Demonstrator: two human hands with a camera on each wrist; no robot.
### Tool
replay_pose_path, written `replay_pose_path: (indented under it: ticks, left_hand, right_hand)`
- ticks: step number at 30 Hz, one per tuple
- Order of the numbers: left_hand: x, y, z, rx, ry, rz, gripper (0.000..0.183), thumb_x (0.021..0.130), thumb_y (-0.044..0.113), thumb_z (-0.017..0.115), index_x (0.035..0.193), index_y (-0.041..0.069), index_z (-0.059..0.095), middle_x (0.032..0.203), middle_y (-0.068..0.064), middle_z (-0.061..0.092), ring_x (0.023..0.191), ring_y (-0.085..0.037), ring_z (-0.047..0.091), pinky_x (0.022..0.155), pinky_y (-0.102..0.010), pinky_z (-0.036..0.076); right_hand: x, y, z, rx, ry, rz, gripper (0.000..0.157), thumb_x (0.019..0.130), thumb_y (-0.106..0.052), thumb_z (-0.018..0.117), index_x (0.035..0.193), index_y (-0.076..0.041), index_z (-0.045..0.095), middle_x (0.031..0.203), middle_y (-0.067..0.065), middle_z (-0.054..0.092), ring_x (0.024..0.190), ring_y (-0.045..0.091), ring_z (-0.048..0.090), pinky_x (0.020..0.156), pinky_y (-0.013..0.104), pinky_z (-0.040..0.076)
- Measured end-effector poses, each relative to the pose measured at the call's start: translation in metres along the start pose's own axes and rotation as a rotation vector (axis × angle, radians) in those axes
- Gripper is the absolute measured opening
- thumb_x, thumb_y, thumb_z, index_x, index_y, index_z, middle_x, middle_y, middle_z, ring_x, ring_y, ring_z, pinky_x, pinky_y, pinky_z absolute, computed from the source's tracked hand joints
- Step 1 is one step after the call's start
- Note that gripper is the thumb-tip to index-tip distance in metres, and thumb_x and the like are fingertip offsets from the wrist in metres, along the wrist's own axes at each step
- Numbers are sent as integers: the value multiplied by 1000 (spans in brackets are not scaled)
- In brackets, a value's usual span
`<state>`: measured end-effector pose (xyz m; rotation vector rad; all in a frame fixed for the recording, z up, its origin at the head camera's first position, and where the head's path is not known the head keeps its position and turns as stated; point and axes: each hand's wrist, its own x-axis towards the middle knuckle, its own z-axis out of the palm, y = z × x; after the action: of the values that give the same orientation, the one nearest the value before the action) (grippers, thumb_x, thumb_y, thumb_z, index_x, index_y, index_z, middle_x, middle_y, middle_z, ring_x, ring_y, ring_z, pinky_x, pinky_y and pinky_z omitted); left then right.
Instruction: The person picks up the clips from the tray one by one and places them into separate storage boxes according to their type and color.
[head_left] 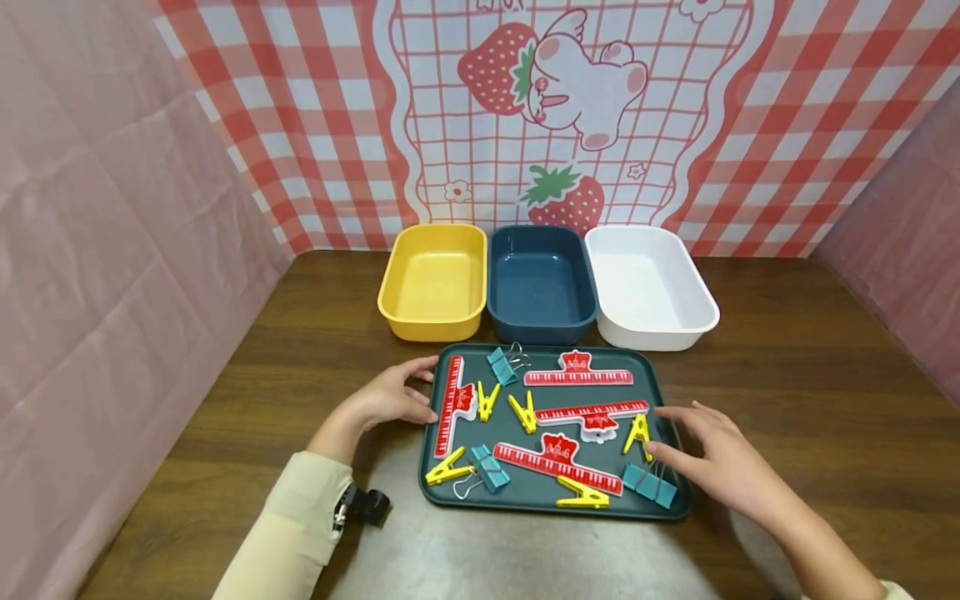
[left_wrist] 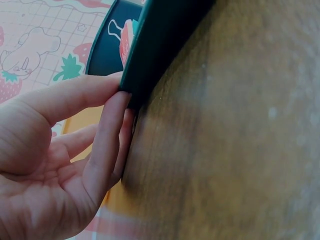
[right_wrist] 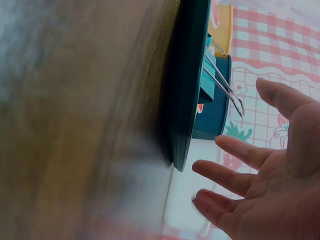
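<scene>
A dark green tray (head_left: 517,510) holds red piano-key ruler clips (head_left: 577,377), yellow clothespins (head_left: 581,493) and teal binder clips (head_left: 491,468). At its left edge my left hand (head_left: 393,393) pinches the rim, near an upright red ruler clip (head_left: 447,417). In the left wrist view the thumb (left_wrist: 87,95) lies at the top of the rim and other fingers touch it from outside. My right hand (head_left: 720,458) hovers with spread fingers at the tray's right edge, holding nothing. Nearest to it are a yellow clothespin (head_left: 637,435) and a teal binder clip (head_left: 651,486).
Behind the tray stand three bins side by side: yellow (head_left: 435,330), dark blue (head_left: 542,332) and white (head_left: 660,338). A wooden table (head_left: 247,450) carries everything. A red-checked cloth (head_left: 330,125) with strawberries hangs at the back, and pink cloth (head_left: 120,208) hangs along the left side.
</scene>
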<state>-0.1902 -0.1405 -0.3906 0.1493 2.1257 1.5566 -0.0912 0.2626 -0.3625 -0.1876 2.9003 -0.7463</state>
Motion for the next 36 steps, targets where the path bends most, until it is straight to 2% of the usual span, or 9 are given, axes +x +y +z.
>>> replay_pose_path:
  ticks: [5,10,15,21,24,28,30,33,36]
  left_hand:
    - [0,-1,-1,1,-2,-2,87,71,-12,71,145,6,29,129,-20,39,91,-25,58,74,-34,56]
    - [0,-1,-1,6,2,-7,87,71,-12,72,145,6,29,129,-20,39,91,-25,57,74,-33,56]
    - [1,-1,-1,5,3,-12,87,71,-12,72,145,6,30,129,-19,39,91,-24,57,74,-33,55]
    - [1,-1,-1,9,4,-8,87,71,-12,72,145,6,30,129,-19,39,91,-25,57,74,-33,56]
    - [1,-1,-1,11,6,-9,87,71,-12,72,145,6,30,129,-19,39,91,-24,57,74,-33,56]
    - [1,-1,-1,7,7,-11,86,72,-12,72,145,6,30,129,-19,39,91,-25,57,74,-33,56]
    - [1,-1,-1,7,8,-10,86,72,-12,72,145,6,30,129,-19,39,91,-25,57,74,-33,56]
    - [1,-1,-1,8,8,-12,87,72,-12,72,145,7,30,129,-19,39,91,-25,57,74,-33,56]
    - [1,-1,-1,3,5,-9,87,72,-12,72,145,7,30,130,-19,38,92,-25,57,74,-33,56]
  right_hand:
    - [-1,0,2,15,-7,-5,69,80,-54,64,126,-3,54,125,26,50,112,43,37,79,63,45]
    - [-2,0,3,33,-4,-18,66,77,-51,69,122,-5,59,119,23,55,104,36,43,73,49,51]
    - [-3,1,3,47,-1,-36,63,74,-44,75,120,-4,60,114,20,58,99,34,47,70,48,51]
    - [-2,2,3,93,-43,-31,55,75,-39,76,113,-2,62,107,15,62,96,31,54,77,50,51]
    - [-1,2,4,107,-55,-20,47,75,-38,76,104,-4,64,98,9,64,86,25,55,71,42,51]
    - [-1,3,5,116,-59,0,30,77,-34,75,90,-9,65,82,2,60,75,20,48,60,29,41]
    - [-1,4,5,122,-55,-2,22,79,-31,73,84,-11,64,78,0,57,73,19,47,57,27,38]
    - [-1,3,6,125,-38,-10,19,82,-28,71,76,-13,61,81,2,60,71,17,47,54,25,37]
    - [-2,0,7,145,-29,-19,20,84,-26,70,74,-14,58,93,8,65,74,17,51,56,25,41]
